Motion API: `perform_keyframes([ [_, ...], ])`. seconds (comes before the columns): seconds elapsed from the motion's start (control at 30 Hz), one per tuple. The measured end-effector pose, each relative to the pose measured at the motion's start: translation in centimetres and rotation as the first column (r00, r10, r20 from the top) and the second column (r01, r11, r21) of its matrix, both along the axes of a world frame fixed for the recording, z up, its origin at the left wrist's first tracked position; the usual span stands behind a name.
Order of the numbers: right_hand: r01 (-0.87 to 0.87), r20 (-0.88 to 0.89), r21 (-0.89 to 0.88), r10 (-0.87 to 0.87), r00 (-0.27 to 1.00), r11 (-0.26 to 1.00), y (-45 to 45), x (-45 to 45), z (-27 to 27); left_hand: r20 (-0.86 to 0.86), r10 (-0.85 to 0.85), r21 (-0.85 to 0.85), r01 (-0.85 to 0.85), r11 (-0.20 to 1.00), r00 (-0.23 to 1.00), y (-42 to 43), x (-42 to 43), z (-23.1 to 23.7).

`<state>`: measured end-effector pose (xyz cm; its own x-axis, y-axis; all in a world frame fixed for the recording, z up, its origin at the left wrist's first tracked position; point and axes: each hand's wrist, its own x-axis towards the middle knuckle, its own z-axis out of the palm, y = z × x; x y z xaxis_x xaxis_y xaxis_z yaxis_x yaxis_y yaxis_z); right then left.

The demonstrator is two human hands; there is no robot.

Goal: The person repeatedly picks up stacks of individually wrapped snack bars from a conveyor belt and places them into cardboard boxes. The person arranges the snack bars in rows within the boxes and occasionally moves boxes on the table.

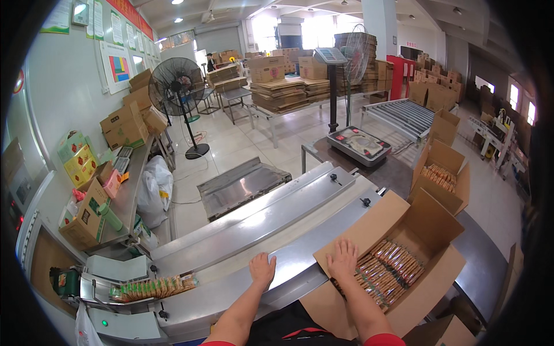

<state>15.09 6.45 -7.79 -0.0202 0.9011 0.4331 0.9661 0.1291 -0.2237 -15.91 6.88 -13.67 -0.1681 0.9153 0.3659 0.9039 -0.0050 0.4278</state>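
Observation:
My left hand point(262, 269) rests palm down on the near stainless steel rail point(298, 255) of a conveyor, holding nothing. Flat against the left flap of an open cardboard box point(363, 227) lies my right hand point(343, 258), fingers slightly spread. Inside that box, clear-wrapped snack packets point(385, 272) stand on edge in tight rows. My right forearm hides some of them. At the conveyor's left end, a row of similar wrapped packets point(153, 287) sits in the channel, away from both hands.
Beyond the box stands a second open carton point(439, 173) holding packets. A platform scale point(359, 145) sits on the table past the conveyor. A pedestal fan point(176, 86), a side bench point(130, 199) with cartons and stacks of flattened cardboard point(277, 95) are farther off.

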Motion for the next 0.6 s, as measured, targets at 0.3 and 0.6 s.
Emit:
perform_keyframes([
  [0.3,-0.001,0.026,-0.067,0.003,1.000,0.998,0.6,-0.8,-0.1,0.021,0.002,0.044,-0.003,0.999,1.000,-0.4,-1.1,0.2],
  [0.6,0.058,0.131,-0.125,-0.042,0.990,0.990,-0.3,-0.5,0.7,-0.088,0.131,-0.031,-0.135,0.990,0.987,-4.0,-6.8,0.1],
])
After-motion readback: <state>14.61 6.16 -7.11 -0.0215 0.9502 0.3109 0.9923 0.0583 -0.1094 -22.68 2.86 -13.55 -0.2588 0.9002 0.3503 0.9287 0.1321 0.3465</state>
